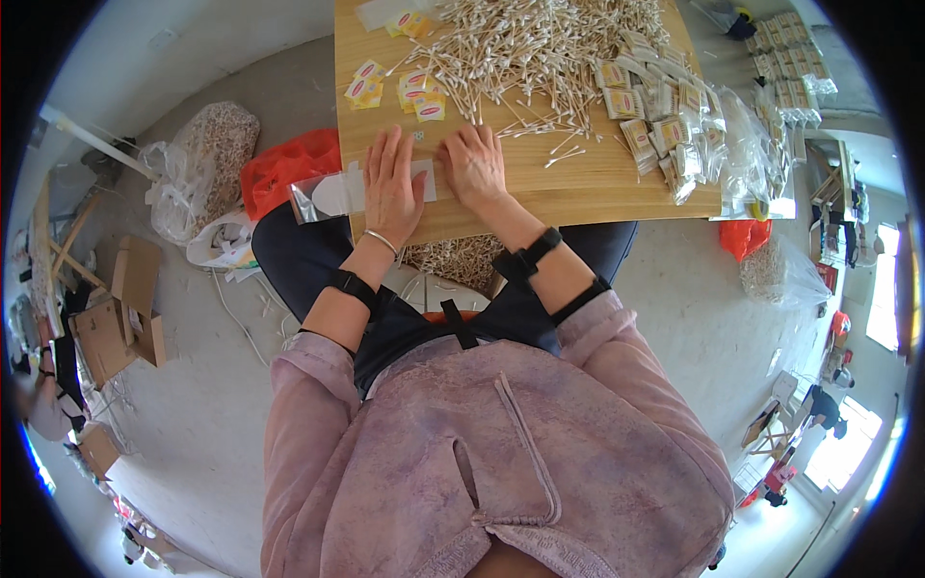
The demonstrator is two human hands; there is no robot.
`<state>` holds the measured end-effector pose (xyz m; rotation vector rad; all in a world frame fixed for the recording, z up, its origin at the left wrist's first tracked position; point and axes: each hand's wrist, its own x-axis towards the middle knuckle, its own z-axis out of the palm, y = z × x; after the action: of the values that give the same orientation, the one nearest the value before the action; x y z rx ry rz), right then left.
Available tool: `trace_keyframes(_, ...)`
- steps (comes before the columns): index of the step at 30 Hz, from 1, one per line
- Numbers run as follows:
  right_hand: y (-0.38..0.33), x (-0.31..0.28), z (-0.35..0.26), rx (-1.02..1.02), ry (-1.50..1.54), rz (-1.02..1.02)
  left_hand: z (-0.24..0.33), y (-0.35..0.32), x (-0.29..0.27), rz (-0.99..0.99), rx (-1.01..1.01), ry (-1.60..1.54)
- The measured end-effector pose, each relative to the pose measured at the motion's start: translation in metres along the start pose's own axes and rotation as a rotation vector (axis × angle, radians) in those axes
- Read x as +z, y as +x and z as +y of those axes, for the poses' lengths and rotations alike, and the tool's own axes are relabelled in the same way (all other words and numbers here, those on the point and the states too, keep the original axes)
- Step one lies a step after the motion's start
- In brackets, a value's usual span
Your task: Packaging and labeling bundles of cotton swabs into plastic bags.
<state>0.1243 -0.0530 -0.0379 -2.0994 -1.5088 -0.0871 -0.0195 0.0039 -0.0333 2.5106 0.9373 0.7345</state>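
Observation:
My left hand (390, 188) lies flat with fingers stretched out, pressing on a clear plastic bag (310, 202) and a white strip (426, 181) near the table's front edge. Just right of it, my right hand (472, 171) rests on the wood with its fingers slightly bent; nothing shows in it. Its fingertips are close to the lower edge of a big loose heap of cotton swabs (540, 48). Small yellow-and-white printed cards (422, 93) lie beyond my left hand, with more cards (365, 85) to their left. A tiny pale piece (418, 136) sits between the hands.
Filled packets of swabs (665, 116) and clear bags (742, 144) crowd the right side of the wooden table (578, 193). Red bags (289, 171), a sack of swabs (224, 144) and cardboard boxes (135, 303) stand on the floor at left. More swabs (451, 262) are below the table edge.

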Motion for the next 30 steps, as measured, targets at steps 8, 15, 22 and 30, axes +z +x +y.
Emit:
trace_keyframes(8,0.021,-0.025,0.018,0.226,-0.033,0.079,0.009,-0.002,0.006,0.031,0.134,-0.123)
trace_keyframes(15,0.034,-0.005,0.030,0.343,-0.105,0.089,0.004,-0.006,0.011,0.031,0.134,-0.135)
trace_keyframes(22,0.000,-0.018,0.044,0.234,-0.122,0.170,0.006,-0.005,0.008,0.051,0.148,-0.118)
trace_keyframes(30,-0.020,-0.024,0.030,-0.061,0.070,0.094,0.007,-0.003,0.007,0.070,0.048,-0.135)
